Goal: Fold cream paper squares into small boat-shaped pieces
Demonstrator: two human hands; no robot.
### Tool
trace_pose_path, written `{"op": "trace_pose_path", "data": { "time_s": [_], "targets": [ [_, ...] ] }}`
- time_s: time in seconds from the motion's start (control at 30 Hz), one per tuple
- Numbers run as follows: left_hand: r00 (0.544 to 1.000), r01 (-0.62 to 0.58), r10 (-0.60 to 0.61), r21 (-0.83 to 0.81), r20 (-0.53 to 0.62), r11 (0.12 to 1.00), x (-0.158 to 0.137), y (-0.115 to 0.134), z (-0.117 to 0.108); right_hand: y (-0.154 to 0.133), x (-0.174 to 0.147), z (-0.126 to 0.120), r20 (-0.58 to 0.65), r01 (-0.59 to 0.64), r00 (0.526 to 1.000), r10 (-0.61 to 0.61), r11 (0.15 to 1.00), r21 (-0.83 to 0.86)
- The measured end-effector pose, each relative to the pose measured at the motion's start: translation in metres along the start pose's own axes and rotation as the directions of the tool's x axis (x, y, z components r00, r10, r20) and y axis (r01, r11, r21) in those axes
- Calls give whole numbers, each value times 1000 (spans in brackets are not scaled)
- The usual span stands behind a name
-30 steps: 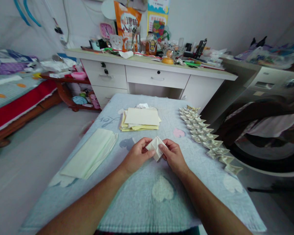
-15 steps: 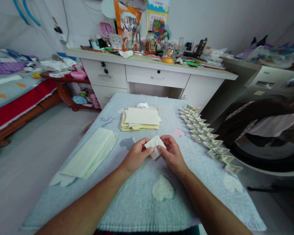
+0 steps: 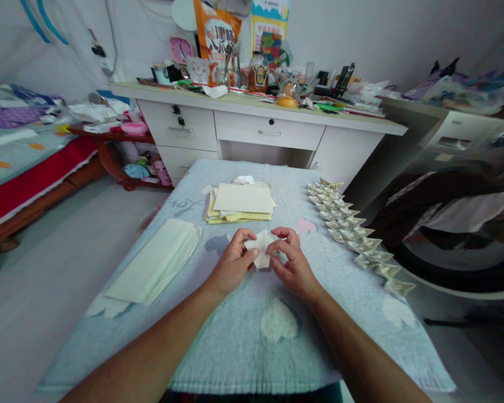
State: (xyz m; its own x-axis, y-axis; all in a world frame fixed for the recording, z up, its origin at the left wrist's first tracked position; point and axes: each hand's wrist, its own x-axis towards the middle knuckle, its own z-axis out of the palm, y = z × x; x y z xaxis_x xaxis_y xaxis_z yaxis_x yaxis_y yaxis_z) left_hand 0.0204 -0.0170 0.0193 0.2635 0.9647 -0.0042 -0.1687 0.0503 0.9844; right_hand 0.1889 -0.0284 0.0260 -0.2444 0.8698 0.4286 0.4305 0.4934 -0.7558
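Observation:
A small folded piece of white paper [image 3: 261,250] is held up over the middle of the cloth-covered table [image 3: 231,341]. My left hand [image 3: 234,263] pinches its left side, thumb on the near face. At the paper's right side is my right hand [image 3: 293,262], fingers bent and touching the edge; just what they grip is partly hidden. Beyond the hands lies a stack of cream and yellow paper sheets [image 3: 242,198]. Pale green folded paper [image 3: 155,260] rests to the left. Along the right edge runs a row of folded paper boats [image 3: 346,224].
Behind the table stands a white desk [image 3: 273,126] crowded with jars, a pink clock [image 3: 180,50] and an orange bag [image 3: 217,39]. A washing machine [image 3: 466,140] is close on the right. To the left are a bed [image 3: 29,162] and a low red-brown shelf [image 3: 109,134].
The paper has turned from a diamond with a raised fold to a flatter, several-sided shape. My right thumb has come off its front, and the right fingers have spread and shifted.

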Motion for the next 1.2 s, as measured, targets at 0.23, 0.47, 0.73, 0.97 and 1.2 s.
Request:
{"op": "trace_pose_path", "data": {
  "time_s": [0.23,0.47,0.73,0.97,1.2],
  "targets": [
    [1000,-4,2,163,12,987,-1,2,-4,-2,-1,-4,44,32,999,-32,999,-12],
    [1000,-1,3,128,-12,992,-2,-1,-3,-3,-1,-5,41,52,998,-51,999,-16],
    [999,-11,18,166,-43,986,2,-2,-3,-3,-1,-5,46,57,997,-57,998,-14],
    [999,-22,35,306,-34,952,2,-1,-5,-4,-2,-4,57,71,996,-70,997,-8],
    [999,-18,27,291,-28,957,1,1,-4,-3,-1,-2,58,67,996,-66,998,-8]
  ]
}}
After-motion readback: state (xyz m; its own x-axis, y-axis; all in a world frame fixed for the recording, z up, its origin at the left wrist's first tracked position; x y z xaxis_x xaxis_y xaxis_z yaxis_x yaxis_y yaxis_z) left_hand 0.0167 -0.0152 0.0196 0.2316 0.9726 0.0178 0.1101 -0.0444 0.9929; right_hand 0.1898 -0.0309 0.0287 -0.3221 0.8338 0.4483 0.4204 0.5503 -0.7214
